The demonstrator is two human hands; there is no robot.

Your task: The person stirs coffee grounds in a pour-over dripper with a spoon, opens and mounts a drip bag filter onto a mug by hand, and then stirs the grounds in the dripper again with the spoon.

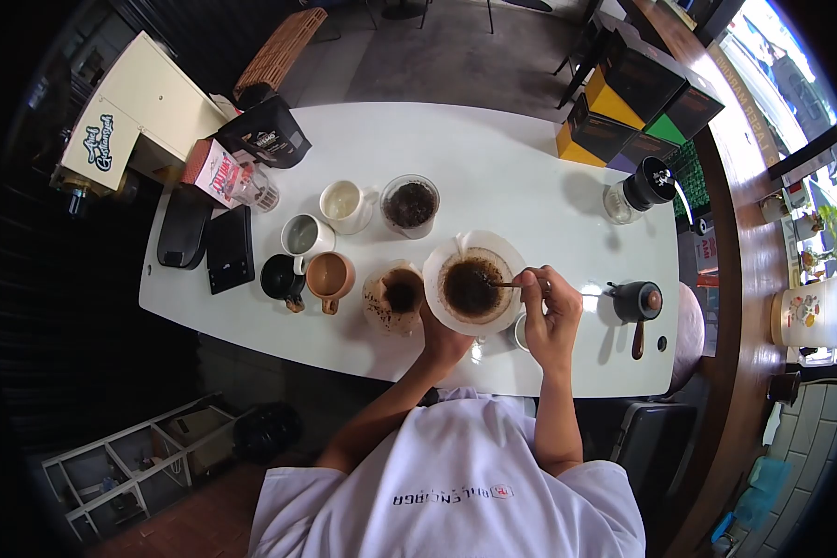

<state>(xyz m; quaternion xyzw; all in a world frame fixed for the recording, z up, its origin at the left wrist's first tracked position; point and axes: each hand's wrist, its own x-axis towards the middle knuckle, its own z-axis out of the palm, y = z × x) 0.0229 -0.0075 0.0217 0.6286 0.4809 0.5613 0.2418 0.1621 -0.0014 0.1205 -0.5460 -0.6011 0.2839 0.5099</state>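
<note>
My left hand [445,337] grips a white coffee dripper [511,256] from its near left side, its fingers partly hidden beneath. Dark wet coffee grounds [470,288] lie in the paper filter inside. A thin brown stirrer [506,285] is pinched in my right hand [554,312], its tip in the coffee, so I cannot tell whether it is a spoon. Left of the dripper stands a stained paper filter [378,299] with grounds. Behind it is a glass [410,206] of dark coffee grounds. Under my right hand a pale cup rim [521,333] partly shows.
Several mugs, including a brown mug [330,276] and a white mug [308,235], stand to the left. A hand grinder [648,185] and a dark pot [637,302] are at right. Stacked boxes [637,88] occupy the back right corner; a black pouch [272,133] stands back left.
</note>
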